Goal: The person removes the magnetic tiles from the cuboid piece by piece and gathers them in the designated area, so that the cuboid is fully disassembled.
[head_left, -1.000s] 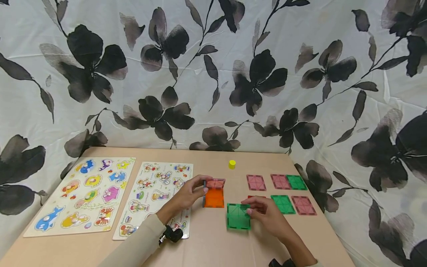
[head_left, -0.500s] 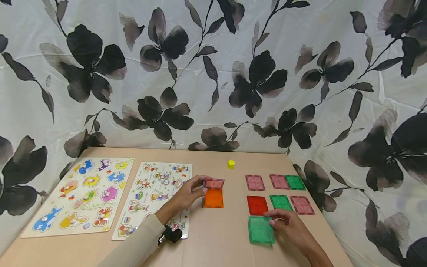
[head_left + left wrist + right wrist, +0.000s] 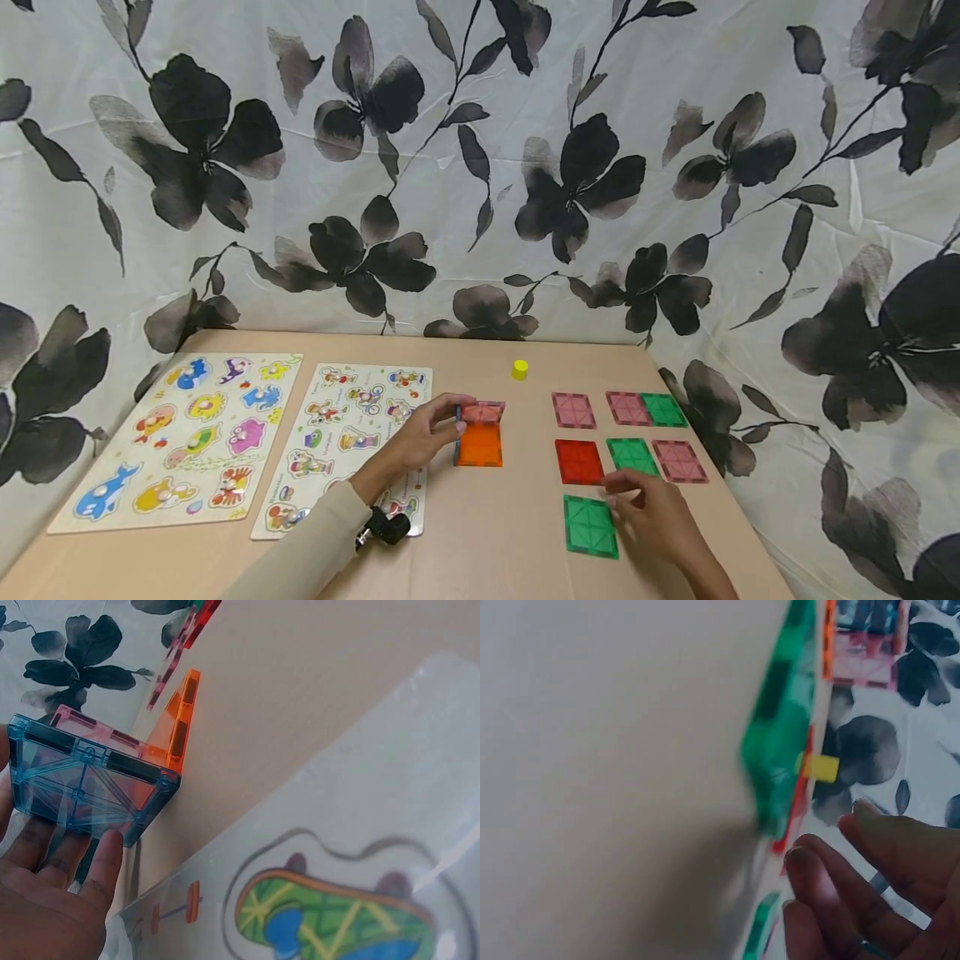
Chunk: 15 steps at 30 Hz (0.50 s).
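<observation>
My left hand [image 3: 412,442] holds a small build of see-through magnetic tiles. In the left wrist view, its fingers and thumb are around a blue tile [image 3: 82,784] that stands on edge. A pink tile [image 3: 483,413] joins it at the back, and an orange tile [image 3: 481,447] sits on the near side. On the right, a green tile [image 3: 591,527] lies flat on the table. Just beside it hovers my right hand [image 3: 652,508], its fingers loosely bent and apart from the tile, as the right wrist view also shows.
Beyond the green tile lie a red tile [image 3: 578,462], another green tile [image 3: 633,454] and several pink ones. A yellow cylinder [image 3: 520,370] stands near the back edge. Two picture boards, one sea-animal board [image 3: 180,442] and one toy board [image 3: 341,417], cover the left side.
My right hand has carried the green tile rightward and nearer to me, laid it on the table and let go. The left hand has kept its hold on the build.
</observation>
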{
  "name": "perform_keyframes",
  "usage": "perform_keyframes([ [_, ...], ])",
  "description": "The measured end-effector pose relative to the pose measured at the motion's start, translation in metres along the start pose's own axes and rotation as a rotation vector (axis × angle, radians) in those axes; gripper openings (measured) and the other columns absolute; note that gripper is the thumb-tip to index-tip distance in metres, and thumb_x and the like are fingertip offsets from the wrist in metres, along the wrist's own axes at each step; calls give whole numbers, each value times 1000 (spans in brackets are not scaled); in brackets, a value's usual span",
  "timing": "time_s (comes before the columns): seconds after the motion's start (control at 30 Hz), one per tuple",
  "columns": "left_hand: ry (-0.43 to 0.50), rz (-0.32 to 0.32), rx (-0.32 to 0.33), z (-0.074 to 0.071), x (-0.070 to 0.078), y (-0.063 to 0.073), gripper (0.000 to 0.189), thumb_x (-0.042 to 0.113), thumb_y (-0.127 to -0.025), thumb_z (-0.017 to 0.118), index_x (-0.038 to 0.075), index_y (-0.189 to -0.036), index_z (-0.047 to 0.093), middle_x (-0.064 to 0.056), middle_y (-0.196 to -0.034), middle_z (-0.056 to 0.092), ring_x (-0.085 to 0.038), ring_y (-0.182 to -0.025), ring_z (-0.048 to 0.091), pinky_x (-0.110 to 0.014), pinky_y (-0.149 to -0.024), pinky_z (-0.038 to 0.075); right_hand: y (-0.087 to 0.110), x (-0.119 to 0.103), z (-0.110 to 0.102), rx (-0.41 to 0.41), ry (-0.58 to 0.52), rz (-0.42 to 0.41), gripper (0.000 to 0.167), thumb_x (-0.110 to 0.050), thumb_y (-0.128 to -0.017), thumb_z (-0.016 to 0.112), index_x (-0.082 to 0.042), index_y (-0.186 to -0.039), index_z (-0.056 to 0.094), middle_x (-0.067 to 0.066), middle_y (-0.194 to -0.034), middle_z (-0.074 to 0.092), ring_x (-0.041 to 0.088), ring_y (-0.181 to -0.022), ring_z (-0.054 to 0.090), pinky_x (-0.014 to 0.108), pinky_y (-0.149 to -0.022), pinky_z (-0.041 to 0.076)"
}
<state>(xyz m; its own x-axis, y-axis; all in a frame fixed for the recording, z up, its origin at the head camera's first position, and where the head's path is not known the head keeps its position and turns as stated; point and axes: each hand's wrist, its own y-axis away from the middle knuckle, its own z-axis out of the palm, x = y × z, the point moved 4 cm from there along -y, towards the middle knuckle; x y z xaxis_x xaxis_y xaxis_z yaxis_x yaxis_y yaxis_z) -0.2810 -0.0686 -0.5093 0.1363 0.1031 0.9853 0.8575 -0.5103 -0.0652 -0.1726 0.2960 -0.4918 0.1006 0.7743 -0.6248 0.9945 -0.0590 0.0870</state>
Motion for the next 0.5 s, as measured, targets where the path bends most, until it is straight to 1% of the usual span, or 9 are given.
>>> perform_keyframes([
  [0.03, -1, 3, 0, 0, 0, 0, 45, 18, -110, 60, 17, -154, 52, -10, -162, 50, -40, -157, 39, -64, -129, 31, -1, -5, 0, 13, 14, -2, 18, -11, -95, 79, -22, -110, 79, -7, -107, 79, 9, -87, 66, 21, -73, 56],
  [0.1, 1, 6, 2, -1, 0, 0, 44, 17, -110, 59, 17, -153, 52, -10, -162, 50, -40, -157, 38, -64, -129, 31, -5, -16, 3, 16, 2, -27, 17, -12, -96, 79, -22, -110, 79, -6, -108, 78, 10, -89, 66, 22, -76, 57],
  [0.23, -4, 14, 2, 0, 0, -1, 43, 15, -110, 58, 16, -153, 52, -12, -161, 51, -42, -157, 38, -65, -129, 31, -16, -43, 12, -6, -59, -105, 18, -13, -95, 80, -22, -111, 78, -5, -108, 77, 11, -91, 66, 23, -77, 58],
  [0.33, -8, 13, 0, 0, -1, -1, 42, 15, -110, 58, 14, -152, 52, -13, -161, 51, -43, -157, 38, -66, -128, 31, -26, -64, 23, -27, -105, -173, 22, -11, -94, 80, -21, -114, 78, -2, -111, 78, 12, -89, 67, 22, -74, 59],
  [0.43, -10, 9, -1, 1, -1, -1, 41, 18, -110, 59, 12, -151, 52, -14, -160, 51, -43, -157, 37, -66, -128, 33, -37, -84, 33, -28, -120, -260, 30, -8, -94, 81, -26, -117, 78, -2, -117, 78, 13, -96, 70, 23, -78, 62],
  [0.5, -11, 7, -4, 2, 1, -1, 42, 20, -110, 60, 12, -150, 53, -13, -161, 51, -44, -157, 36, -65, -127, 35, -46, -97, 40, -7, -114, -305, 34, -6, -93, 82, -29, -116, 79, -4, -123, 77, 16, -106, 70, 27, -83, 64],
])
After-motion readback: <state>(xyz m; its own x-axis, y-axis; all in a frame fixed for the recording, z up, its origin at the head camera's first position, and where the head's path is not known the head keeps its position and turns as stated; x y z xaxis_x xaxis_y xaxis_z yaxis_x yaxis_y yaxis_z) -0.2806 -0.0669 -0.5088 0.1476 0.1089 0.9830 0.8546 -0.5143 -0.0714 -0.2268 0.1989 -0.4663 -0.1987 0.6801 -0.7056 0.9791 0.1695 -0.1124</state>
